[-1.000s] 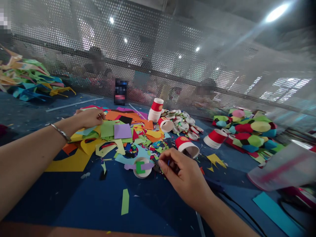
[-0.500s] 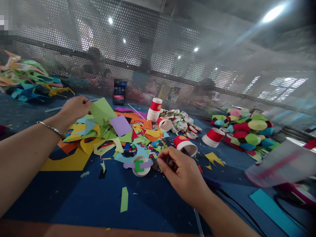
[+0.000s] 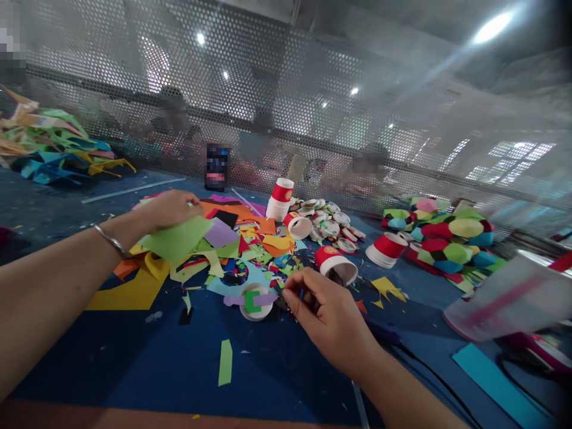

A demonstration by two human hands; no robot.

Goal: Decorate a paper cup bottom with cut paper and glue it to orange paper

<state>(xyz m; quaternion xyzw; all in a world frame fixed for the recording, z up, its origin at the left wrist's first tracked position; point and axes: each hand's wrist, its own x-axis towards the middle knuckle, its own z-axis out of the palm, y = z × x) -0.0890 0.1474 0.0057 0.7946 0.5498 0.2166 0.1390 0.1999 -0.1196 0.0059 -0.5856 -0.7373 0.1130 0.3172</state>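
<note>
My left hand (image 3: 172,210) is closed over the scrap pile, its fingers on the edge of a light green sheet of paper (image 3: 179,239) that hangs tilted below it. Beside that sheet lies a purple piece of paper (image 3: 220,233). My right hand (image 3: 328,313) rests on the table with curled fingers around something dark with a bit of blue; most of it is hidden. Just left of these fingers sits a white paper cup base (image 3: 263,311), crossed by a purple strip and a green piece (image 3: 252,301). A red and white paper cup (image 3: 335,264) lies on its side behind my right hand.
More red paper cups (image 3: 386,249), a heap of white cup bases (image 3: 329,220) and coloured paper balls (image 3: 451,235) stand behind. At right are a frosted container (image 3: 509,298), a blue strip (image 3: 496,381) and a black cable (image 3: 429,367). A phone (image 3: 217,167) stands before the mesh.
My left hand has moved right and down, swinging the green sheet lower and flatter over the scraps. My right hand has stayed in place.
</note>
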